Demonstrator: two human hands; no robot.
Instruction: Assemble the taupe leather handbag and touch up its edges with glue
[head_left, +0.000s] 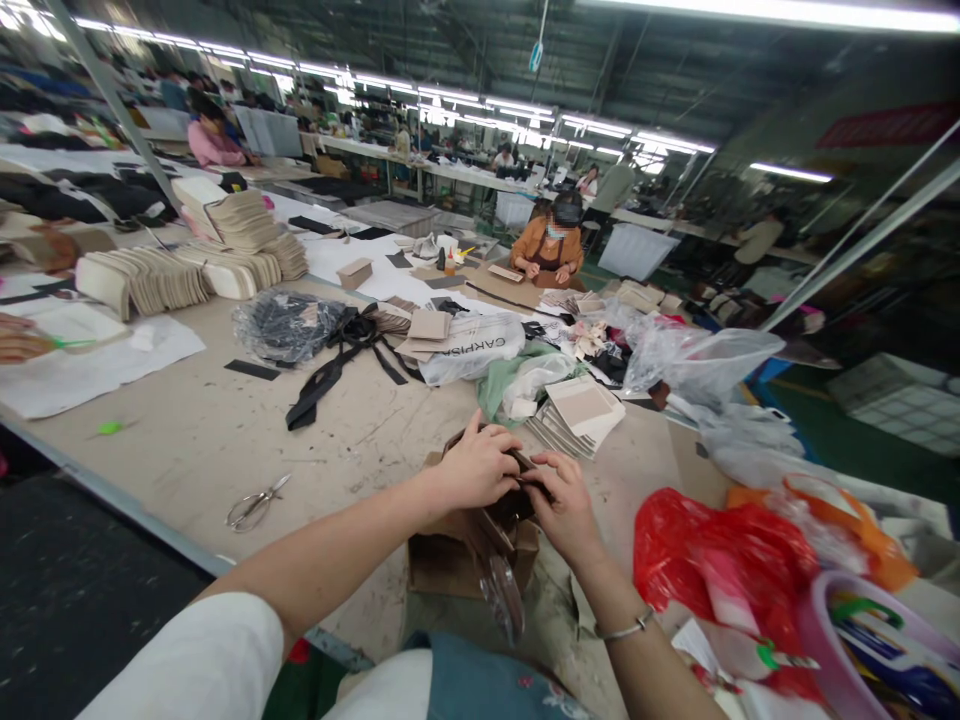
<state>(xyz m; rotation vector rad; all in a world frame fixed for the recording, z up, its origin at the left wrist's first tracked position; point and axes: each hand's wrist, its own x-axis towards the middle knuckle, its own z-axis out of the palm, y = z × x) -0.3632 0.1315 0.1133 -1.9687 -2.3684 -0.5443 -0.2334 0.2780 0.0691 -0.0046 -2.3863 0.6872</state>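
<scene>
- Pinching a small dark brown leather piece (pixel 517 508), left hand (pixel 480 465) and right hand (pixel 566 505) both curl closed on it, above tan cardboard pieces (pixel 442 562).
- It could slip past the beige worktable (pixel 187 440)'s near edge below the wrists.
- Red plastic bag (pixel 720 560) crowds the right hand; open room lies leftward, toward steel scissors (pixel 255 505).

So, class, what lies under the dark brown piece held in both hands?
Visible: tan card pieces and a clear plastic wrapper on the table. The left hand and right hand cover most of the dark piece itself.
</scene>
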